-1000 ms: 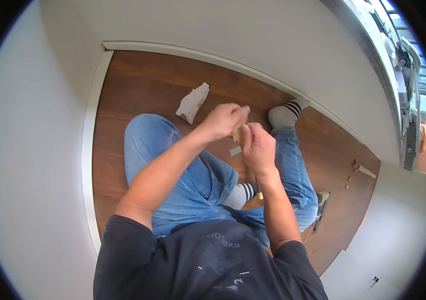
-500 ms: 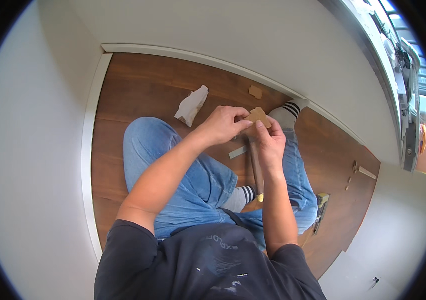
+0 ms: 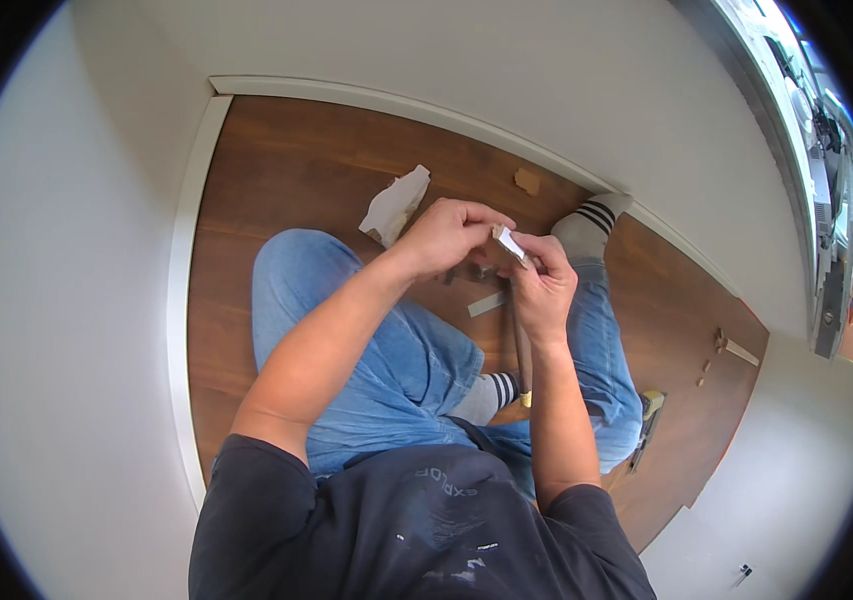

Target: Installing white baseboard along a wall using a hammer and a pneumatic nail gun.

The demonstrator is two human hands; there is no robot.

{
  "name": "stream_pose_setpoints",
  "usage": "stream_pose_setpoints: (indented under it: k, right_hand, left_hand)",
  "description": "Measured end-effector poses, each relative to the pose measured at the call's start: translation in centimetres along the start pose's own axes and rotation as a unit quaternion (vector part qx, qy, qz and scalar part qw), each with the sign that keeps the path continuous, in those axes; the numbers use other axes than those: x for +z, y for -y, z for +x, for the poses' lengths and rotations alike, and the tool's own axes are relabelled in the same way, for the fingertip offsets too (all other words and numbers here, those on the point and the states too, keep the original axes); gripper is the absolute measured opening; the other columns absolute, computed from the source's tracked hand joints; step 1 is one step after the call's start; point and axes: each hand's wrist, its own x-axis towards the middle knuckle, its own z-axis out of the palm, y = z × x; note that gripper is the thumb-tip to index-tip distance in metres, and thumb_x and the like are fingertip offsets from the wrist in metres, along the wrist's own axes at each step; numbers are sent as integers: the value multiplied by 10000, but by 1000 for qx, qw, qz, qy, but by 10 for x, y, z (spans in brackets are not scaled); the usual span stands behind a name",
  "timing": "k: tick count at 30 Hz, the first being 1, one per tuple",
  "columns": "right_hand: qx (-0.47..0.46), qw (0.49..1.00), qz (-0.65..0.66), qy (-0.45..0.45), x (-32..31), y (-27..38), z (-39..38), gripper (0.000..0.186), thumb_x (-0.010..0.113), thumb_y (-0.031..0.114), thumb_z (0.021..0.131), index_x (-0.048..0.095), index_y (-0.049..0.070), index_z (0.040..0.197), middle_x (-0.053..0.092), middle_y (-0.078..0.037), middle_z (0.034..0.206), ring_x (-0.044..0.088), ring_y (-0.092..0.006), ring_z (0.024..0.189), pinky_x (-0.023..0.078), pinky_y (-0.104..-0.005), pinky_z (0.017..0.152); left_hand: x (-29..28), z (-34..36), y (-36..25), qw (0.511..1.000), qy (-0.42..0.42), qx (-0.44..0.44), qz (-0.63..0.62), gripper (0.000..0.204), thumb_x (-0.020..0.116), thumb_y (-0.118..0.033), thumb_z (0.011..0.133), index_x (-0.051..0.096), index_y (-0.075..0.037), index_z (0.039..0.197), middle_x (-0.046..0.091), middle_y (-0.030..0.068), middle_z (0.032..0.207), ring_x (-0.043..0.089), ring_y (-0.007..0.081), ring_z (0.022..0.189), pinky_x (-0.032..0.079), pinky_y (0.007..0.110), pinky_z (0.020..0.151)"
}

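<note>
In front of me, my right hand (image 3: 547, 290) pinches a small broken piece of plasterboard (image 3: 510, 240) between thumb and fingers, its white side and rough edge showing. My left hand (image 3: 445, 235) is closed with its fingertips at the piece's left edge; its thumb is partly hidden. Below the hands a hammer (image 3: 524, 360) lies on the wooden floor between my legs, its head partly covered by my hands. Beside its handle is a short pale flat strip (image 3: 487, 305). A larger torn white plasterboard piece (image 3: 394, 207) lies past my left wrist.
A small brown fragment (image 3: 527, 181) lies near the far white baseboard (image 3: 417, 118). Right of my knee is a yellow-and-black hand tool (image 3: 650, 420). Farther right are a pale stick-like piece (image 3: 740, 349) and several crumbs. White walls (image 3: 87, 300) enclose the floor (image 3: 287, 160).
The plasterboard piece has been turned in my hands: its brown face showed before, and now its white side and edge do. The view has shifted slightly.
</note>
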Motion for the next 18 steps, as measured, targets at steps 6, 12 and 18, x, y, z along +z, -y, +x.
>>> stream_pose_setpoints:
  k: [6, 12, 18]
  right_hand:
    - [-64, 990, -123, -4, 5, 4, 1, 235, 587, -90, 927, 701, 4, 1109, 659, -76, 1033, 677, -152, 797, 578, -272, 696]
    - [149, 976, 155, -45, 4, 28, -1, 229, 643, 117, 978, 685, -42, 1137, 717, -92, 1008, 662, -110, 816, 554, -292, 743]
    - [210, 976, -26, 58, -11, 4, 13, 229, 730, 217, 959, 691, -5, 997, 698, -29, 814, 604, -77, 752, 486, -245, 685]
  left_hand:
    - [-9, 1, -8, 998, 16, -33, 47, 311, 706, -249, 974, 724, 10, 1145, 739, 58, 1007, 681, 128, 886, 555, 261, 768]
    - [-8, 0, -27, 993, -29, 3, 111, 271, 733, -222, 951, 737, 2, 1104, 737, 55, 942, 669, 116, 854, 532, 267, 746]
    - [-3, 2, -11, 988, -11, 31, 152, 192, 729, -176, 934, 741, -1, 1011, 742, 66, 874, 661, 127, 802, 532, 307, 735]
